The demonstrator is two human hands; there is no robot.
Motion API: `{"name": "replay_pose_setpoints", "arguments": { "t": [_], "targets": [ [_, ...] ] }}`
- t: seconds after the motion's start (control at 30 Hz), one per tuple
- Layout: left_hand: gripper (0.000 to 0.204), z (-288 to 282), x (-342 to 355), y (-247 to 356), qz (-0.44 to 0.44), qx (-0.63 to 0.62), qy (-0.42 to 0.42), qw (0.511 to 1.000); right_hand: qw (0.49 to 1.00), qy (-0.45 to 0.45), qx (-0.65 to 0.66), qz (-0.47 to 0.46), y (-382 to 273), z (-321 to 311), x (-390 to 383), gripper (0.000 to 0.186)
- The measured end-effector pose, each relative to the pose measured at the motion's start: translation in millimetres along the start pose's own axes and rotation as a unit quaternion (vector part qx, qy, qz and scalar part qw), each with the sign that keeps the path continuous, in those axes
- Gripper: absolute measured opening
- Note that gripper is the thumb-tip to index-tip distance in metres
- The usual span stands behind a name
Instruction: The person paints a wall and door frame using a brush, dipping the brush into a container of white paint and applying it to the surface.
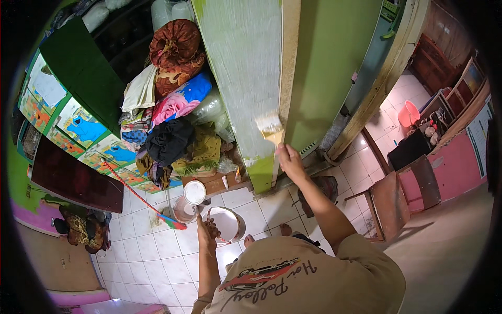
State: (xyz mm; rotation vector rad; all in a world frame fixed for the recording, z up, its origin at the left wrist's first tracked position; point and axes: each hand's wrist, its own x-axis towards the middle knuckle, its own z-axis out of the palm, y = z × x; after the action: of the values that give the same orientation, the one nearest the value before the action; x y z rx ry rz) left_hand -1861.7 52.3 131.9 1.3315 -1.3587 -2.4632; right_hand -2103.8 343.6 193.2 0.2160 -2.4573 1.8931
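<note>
- A white-streaked wall panel stands before me.
- My right hand grasps the paintbrush by its edge, bristles pointing up-left, long axis slanting.
- My left hand's grip I cannot tell.

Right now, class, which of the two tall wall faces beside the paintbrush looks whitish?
The left wall face, streaked whitish with green at its base; the right wall face is green.

Looks like a room in a home; shows as one by the cartoon-covered drawer cabinet, heaped clothes, bundled brown cloth, tiled floor and pink bucket beyond the doorway.
</note>
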Motion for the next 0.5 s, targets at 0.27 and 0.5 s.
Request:
{"name": "replay_pose_setpoints", "arguments": {
  "t": [0.27,0.5],
  "targets": [
    [0.065,2.1,-2.2,2.4,0.003,0.004,0.014,1.0,0.962,-0.053,0.072,0.259,102.7,41.8,-46.2,0.046],
    [0.065,-3.3,5.2,1.5,-0.013,0.004,0.018,1.0,0.945,-0.111,0.02,0.307,67.4,22.7,-20.6,0.039]
  ]
}}
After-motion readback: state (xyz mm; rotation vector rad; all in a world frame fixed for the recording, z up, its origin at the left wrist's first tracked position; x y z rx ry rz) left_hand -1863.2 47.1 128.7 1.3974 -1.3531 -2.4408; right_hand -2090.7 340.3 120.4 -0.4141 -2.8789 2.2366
